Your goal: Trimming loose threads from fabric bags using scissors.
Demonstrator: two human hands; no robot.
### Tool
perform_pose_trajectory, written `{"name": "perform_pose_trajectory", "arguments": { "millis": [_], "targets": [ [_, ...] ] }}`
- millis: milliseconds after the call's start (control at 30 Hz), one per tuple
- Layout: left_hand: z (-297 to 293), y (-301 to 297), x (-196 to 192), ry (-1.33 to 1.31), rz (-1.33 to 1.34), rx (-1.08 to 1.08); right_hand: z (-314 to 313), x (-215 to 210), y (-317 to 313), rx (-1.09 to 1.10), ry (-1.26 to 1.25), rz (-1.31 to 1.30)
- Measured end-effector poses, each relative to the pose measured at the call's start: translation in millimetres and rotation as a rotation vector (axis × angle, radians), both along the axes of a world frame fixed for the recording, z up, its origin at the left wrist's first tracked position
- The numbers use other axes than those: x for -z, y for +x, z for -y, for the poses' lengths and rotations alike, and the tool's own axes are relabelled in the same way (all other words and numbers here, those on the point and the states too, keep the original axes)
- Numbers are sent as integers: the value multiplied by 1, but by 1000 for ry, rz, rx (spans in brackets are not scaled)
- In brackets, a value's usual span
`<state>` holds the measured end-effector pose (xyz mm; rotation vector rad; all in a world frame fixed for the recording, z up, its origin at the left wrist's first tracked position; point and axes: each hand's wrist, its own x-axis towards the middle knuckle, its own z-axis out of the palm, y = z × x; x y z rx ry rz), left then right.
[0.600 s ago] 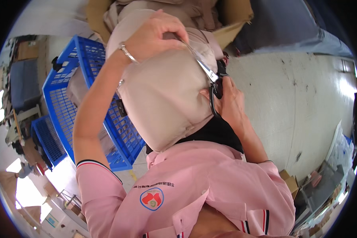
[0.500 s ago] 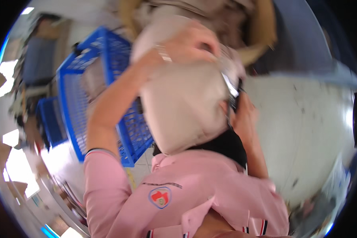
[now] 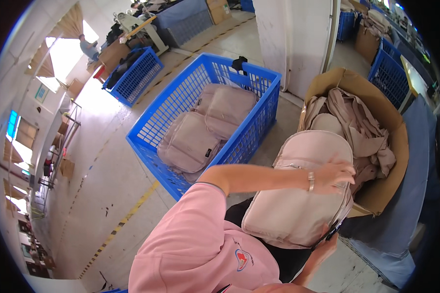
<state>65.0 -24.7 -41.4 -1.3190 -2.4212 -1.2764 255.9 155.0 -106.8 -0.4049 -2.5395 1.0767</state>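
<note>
A pale beige-pink backpack lies tilted against my lap, its rounded top pointing away from me. My left hand, with a bracelet or watch at the wrist, reaches across it. Those fingers are spread over the right side of the bag, slightly blurred, and hold nothing. Low at the bag's right edge, my right hand is closed around a narrow black thing. Whether that is a strap or a tool handle I cannot tell; the bag hides part of this hand.
To the left stands a blue plastic crate with several similar backpacks inside. A cardboard box of crumpled beige-pink pieces is just beyond the bag. Another blue crate, a white pillar and a distant person are farther off.
My view has swung left, bringing the crate and floor fully in. My left hand has moved from the bag's upper part to its right side, with fingers spreading. My right hand stays at the edge.
</note>
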Motion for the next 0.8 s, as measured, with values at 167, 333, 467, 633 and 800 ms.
{"name": "perform_pose_trajectory", "arguments": {
  "millis": [167, 333, 467, 633, 800],
  "targets": [
    [105, 88, 7, 153, 23, -803, 5, 2, 2, 25, -1, -17],
    [155, 202, 92, 323, 915, -981, 6, 19, 17, 80, -226, 3],
    [146, 217, 97, 578, 1055, -793, 18, 7, 20, 140, -390, 137],
    [126, 191, 43, 998, 1042, -786, 44, -5, 28, 103, -368, 85],
    [140, 156, -19, 697, 728, -603, 50, 12, 35, 22, -635, 81]
  ]
}}
